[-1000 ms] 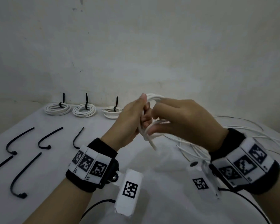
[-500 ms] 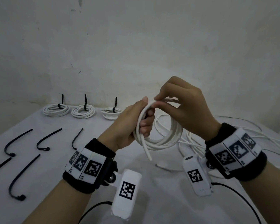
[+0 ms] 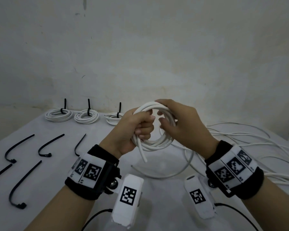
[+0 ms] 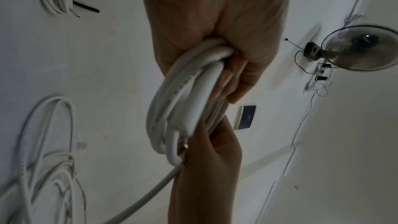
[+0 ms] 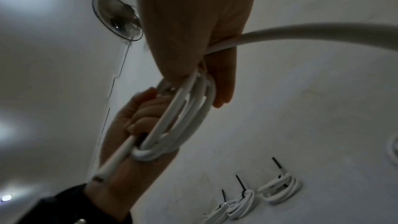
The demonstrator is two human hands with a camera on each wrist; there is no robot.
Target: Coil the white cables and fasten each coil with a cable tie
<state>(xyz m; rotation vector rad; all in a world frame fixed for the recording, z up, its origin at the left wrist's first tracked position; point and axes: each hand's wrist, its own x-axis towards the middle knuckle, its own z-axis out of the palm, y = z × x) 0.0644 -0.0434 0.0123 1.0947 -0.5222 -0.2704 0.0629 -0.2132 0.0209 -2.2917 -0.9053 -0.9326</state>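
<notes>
My left hand [image 3: 141, 129] grips the left side of a white cable coil [image 3: 154, 144] held above the table, fingers curled round the bundled turns [image 4: 183, 101]. A short free end [image 3: 143, 155] hangs below that fist. My right hand [image 3: 172, 125] holds the coil's top and right side, with the cable running across its palm [image 5: 224, 44] and trailing off to the table. Three tied coils [image 3: 86, 116] lie along the back edge, each with a black tie standing up. Several loose black cable ties [image 3: 18, 148] lie at the left.
A tangle of loose white cables [image 3: 244, 144] spreads over the right side of the white table [image 3: 60, 174]. One slack loop [image 3: 182, 172] lies just under my hands. A wall stands close behind the table. A wall fan [image 4: 361, 47] is mounted high up.
My right hand swept up over the left fist, laid another turn on the coil and has come down onto the coil's right side. The coil has opened into a rounder ring.
</notes>
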